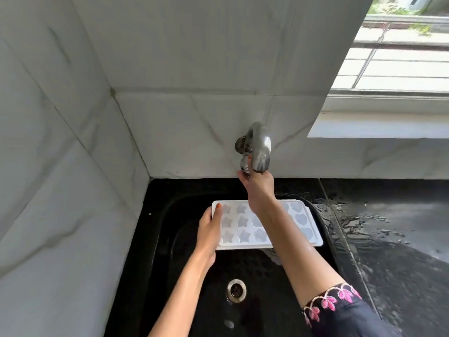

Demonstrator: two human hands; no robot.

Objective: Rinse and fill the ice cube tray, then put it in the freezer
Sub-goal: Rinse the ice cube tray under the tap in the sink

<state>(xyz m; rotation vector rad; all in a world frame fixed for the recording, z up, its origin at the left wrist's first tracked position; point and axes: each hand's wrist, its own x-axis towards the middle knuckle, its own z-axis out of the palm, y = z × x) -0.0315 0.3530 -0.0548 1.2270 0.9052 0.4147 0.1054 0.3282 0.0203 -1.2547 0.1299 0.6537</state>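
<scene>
The left hand [209,229] gripped the ice cube tray [243,235], thumb on top; the right hand [257,188], arm outstretched over it, pinched the tap handle [244,164].

white plastic tray [313,235], glossy black sink [155,239]

I'm looking at a home kitchen, sink corner: black sink [158,239] w/ steel drain [236,290], wall-mounted tap [260,147] above, marble-look wall tiles [170,57], wet black surface [401,239] on the rt, window [401,57] w/ grille bars.
</scene>
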